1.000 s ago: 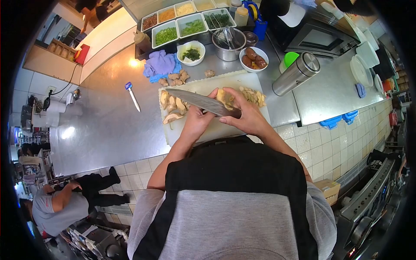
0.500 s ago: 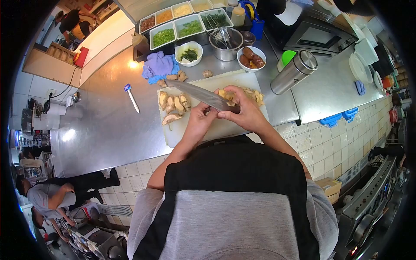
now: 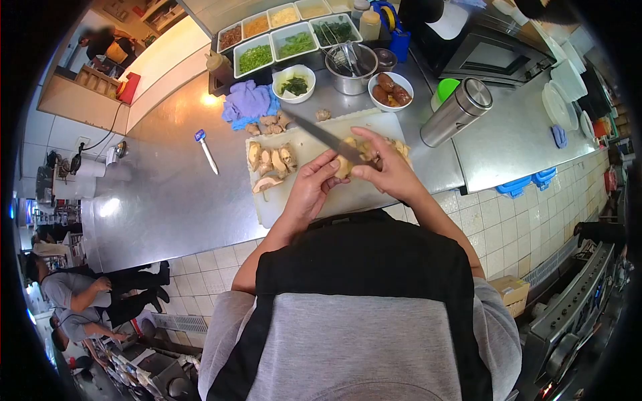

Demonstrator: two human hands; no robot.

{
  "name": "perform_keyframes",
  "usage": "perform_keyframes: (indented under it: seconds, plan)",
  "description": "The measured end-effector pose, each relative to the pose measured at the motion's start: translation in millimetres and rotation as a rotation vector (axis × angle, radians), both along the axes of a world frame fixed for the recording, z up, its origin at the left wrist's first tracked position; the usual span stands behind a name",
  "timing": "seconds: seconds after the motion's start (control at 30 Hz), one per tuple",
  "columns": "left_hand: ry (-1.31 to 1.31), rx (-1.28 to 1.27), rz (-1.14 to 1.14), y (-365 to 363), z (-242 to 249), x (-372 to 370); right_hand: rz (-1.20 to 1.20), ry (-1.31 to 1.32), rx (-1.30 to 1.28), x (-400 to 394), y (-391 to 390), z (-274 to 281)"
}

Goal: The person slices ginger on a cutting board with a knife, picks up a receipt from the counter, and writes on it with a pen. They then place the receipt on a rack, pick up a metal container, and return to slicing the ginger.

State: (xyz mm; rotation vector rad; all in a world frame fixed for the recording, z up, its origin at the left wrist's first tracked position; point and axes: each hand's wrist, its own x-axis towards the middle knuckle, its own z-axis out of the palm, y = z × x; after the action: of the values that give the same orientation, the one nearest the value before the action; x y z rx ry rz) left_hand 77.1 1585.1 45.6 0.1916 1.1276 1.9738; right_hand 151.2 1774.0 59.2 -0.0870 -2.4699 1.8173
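Observation:
A piece of ginger [image 3: 343, 168] is pinched in the fingers of my left hand [image 3: 312, 184], over the white cutting board [image 3: 273, 210]. My right hand [image 3: 391, 174] grips a large kitchen knife [image 3: 319, 134], its blade slanting up and to the left across the board, close beside the ginger. The knife's handle is mostly hidden in my palm. Several cut chunks of ginger [image 3: 266, 160] lie on the board's left part, and more pale ginger pieces [image 3: 401, 147] sit on its right, partly behind my right hand. Unpeeled ginger knobs [image 3: 271, 124] rest along the board's far edge.
Beyond the board stand a bowl of greens [image 3: 294, 72], a steel pot [image 3: 350, 83] and a bowl of brown items [image 3: 394, 80]. A steel thermos [image 3: 458, 113] is at right. A purple cloth [image 3: 249, 100] and a peeler-like tool [image 3: 208, 154] lie left. Other people [image 3: 73, 291] stand farther off.
The knife blade has turned to a steeper slant and its tip has shifted right. My left fingers have come off the blade area, and the ginger piece now shows between my hands.

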Motion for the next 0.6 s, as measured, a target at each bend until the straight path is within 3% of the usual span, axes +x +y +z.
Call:
perform_keyframes:
  seconds: [0.07,0.17,0.37,0.6]
  plan:
    - [0.008,0.002,0.034,2,0,-1,0.037,0.227,0.142,-2,-4,-14]
    - [0.027,-0.004,0.051,3,10,0,0.072,0.034,0.07,1,-1,-3]
    - [0.08,0.01,-0.05,-4,-2,-12,0.106,-0.101,0.167,0,4,12]
    - [0.1,0.064,-0.004,-2,-5,0,0.052,0.069,0.078,-3,-3,-4]
